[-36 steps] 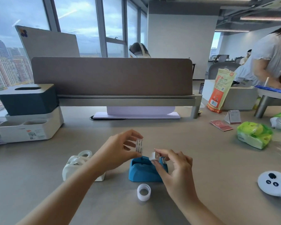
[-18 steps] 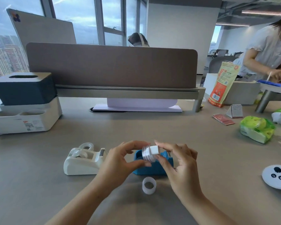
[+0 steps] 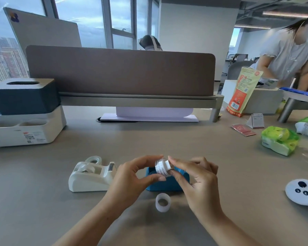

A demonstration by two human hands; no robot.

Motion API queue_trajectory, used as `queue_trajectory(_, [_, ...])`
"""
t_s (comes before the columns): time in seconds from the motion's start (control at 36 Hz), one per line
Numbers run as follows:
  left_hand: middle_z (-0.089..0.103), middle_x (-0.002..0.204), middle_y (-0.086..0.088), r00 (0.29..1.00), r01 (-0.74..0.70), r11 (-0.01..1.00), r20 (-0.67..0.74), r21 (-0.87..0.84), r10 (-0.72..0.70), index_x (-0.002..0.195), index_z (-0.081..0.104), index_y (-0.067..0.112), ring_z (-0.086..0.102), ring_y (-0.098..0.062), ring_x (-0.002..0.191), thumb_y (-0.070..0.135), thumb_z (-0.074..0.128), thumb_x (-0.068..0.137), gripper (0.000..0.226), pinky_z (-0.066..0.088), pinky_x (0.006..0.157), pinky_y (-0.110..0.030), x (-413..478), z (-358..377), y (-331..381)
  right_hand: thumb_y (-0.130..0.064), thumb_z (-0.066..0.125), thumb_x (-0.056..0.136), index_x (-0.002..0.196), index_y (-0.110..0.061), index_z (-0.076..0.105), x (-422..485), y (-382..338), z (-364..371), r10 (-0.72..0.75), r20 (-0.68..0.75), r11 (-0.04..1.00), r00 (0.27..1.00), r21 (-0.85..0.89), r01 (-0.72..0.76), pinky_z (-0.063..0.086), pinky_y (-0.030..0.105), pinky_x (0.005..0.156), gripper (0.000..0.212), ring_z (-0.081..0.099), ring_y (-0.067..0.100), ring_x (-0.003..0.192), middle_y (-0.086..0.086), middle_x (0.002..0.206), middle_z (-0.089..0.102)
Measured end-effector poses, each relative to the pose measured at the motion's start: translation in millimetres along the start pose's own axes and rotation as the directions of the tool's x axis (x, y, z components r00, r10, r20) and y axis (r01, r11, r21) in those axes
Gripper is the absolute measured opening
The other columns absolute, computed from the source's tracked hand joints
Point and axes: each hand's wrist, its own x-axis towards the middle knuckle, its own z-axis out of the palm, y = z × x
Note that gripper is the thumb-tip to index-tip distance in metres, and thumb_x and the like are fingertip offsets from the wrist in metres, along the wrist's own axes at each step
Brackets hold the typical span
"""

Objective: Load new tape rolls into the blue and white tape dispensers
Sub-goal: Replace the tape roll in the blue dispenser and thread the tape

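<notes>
Both hands meet just above the blue dispenser (image 3: 167,181), and between them they pinch a small tape roll (image 3: 161,168) wrapped in a printed paper label. The left hand (image 3: 132,178) closes thumb and forefinger on the roll's left face, while the right hand (image 3: 194,176) grips the white hub end with thumb and fingertips. The roll is held clear of the dispenser's cradle, directly over it. A second tape roll (image 3: 163,202) stands on the counter (image 3: 43,201) just in front of the hands, near the right wrist, and the white dispenser (image 3: 91,176) sits just to the left of the left hand, apparently with a roll already in its cradle and another clear roll (image 3: 93,159) lying behind it. The step in hand looks like fitting the roll onto its hub, or stripping the label, before dropping it into the blue dispenser. To do it well, the left fingers should hold the roll by its rims so the sticky outer wrap is not smeared, and the right hand should push the hub in squarely until it seats flush. The free tape end should face the cutter side before the roll goes down into the slots, or it will feed backwards.
</notes>
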Motion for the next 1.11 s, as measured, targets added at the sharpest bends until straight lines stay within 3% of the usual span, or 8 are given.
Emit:
queue_trajectory(0.14, [0.075,0.102,0.025,0.999,0.033,0.998,-0.008,-0.06,-0.033,0.11,0.071,0.036,0.065,0.009,0.103,0.047,0.075,0.063,0.049,0.051,0.096,-0.022,-0.5,1.3,1.7,-0.04,0.064,0.082,0.105,-0.038,0.073,1.4,-2.3,1.4,-0.004,-0.025,1.0,1.0,-0.007,0.004,0.033,0.026,0.08,0.025,0.053,-0.002,0.081,-0.051,0.097,0.054])
queue_trajectory(0.28, [0.076,0.102,0.021,0.998,0.06,0.992,-0.028,-0.111,-0.064,0.109,0.072,0.035,0.067,0.004,0.104,0.045,0.075,0.067,0.043,0.054,0.098,-0.033,0.4,2.0,1.7,-0.032,0.061,0.085,0.115,-0.035,0.07,-1.7,-1.8,1.0,0.008,0.061,1.0,0.998,0.015,-0.009,0.035,0.032,0.084,0.032,0.059,-0.002,0.09,-0.04,0.095,0.061])
queue_trajectory(0.39, [0.077,0.098,0.019,0.996,0.062,0.986,-0.047,-0.152,-0.07,0.102,0.074,0.038,0.069,0.002,0.101,0.044,0.075,0.068,0.034,0.056,0.094,-0.034,1.1,1.2,2.4,-0.04,0.069,0.075,0.119,-0.037,0.068,-2.4,-4.7,1.4,0.016,0.123,1.0,0.992,-0.025,-0.013,0.032,0.028,0.086,0.045,0.056,-0.002,0.094,-0.042,0.1,0.059])
queue_trajectory(0.53, [0.077,0.091,0.022,0.996,0.062,0.989,-0.051,-0.131,-0.069,0.095,0.074,0.041,0.069,0.005,0.096,0.048,0.075,0.067,0.029,0.057,0.091,-0.033,0.7,3.3,4.6,-0.058,0.067,0.079,0.109,-0.038,0.071,2.4,-8.1,5.1,0.014,0.077,0.996,0.997,-0.088,-0.007,0.033,0.029,0.086,0.037,0.059,0.001,0.092,-0.031,0.103,0.069])
queue_trajectory(0.67, [0.073,0.102,0.03,0.993,0.052,0.993,-0.101,-0.103,-0.062,0.098,0.073,0.048,0.064,0.008,0.105,0.063,0.066,0.066,0.036,0.052,0.096,-0.028,1.5,1.0,2.9,-0.043,0.07,0.082,0.113,-0.036,0.07,2.8,-1.9,8.9,0.012,0.043,0.996,0.999,-0.093,-0.008,0.033,0.026,0.085,0.032,0.06,0.002,0.091,-0.03,0.103,0.068])
queue_trajectory(0.81, [0.07,0.098,0.031,0.988,0.052,0.998,-0.147,-0.025,-0.055,0.093,0.066,0.059,0.059,0.014,0.101,0.032,0.073,0.081,0.03,0.047,0.086,-0.011,4.1,2.7,-4.1,-0.049,0.061,0.081,0.112,-0.043,0.068,2.3,2.4,10.1,0.137,0.056,0.989,0.989,-0.059,-0.133,0.032,0.019,0.086,0.032,0.054,0.001,0.092,-0.021,0.089,0.064])
queue_trajectory(0.94, [0.074,0.093,0.018,0.978,0.065,0.995,-0.194,-0.074,-0.079,0.089,0.074,0.046,0.064,0.009,0.092,0.026,0.075,0.081,0.022,0.05,0.081,-0.015,4.9,3.6,-6.8,-0.044,0.069,0.081,0.094,-0.066,0.057,3.8,0.5,11.8,0.222,0.157,0.975,0.962,-0.029,-0.22,0.033,0.016,0.089,0.028,0.039,-0.004,0.105,-0.019,0.096,0.06])
queue_trajectory(1.11, [0.076,0.089,0.021,0.977,0.076,0.992,-0.193,-0.097,-0.094,0.089,0.074,0.033,0.067,0.005,0.091,0.023,0.076,0.081,0.014,0.055,0.085,-0.024,8.3,2.6,-13.8,-0.035,0.073,0.082,0.09,-0.062,0.058,10.2,-1.3,11.4,0.296,0.287,0.953,0.911,-0.022,-0.302,0.034,0.009,0.085,0.033,0.039,0.012,0.107,-0.016,0.103,0.059])
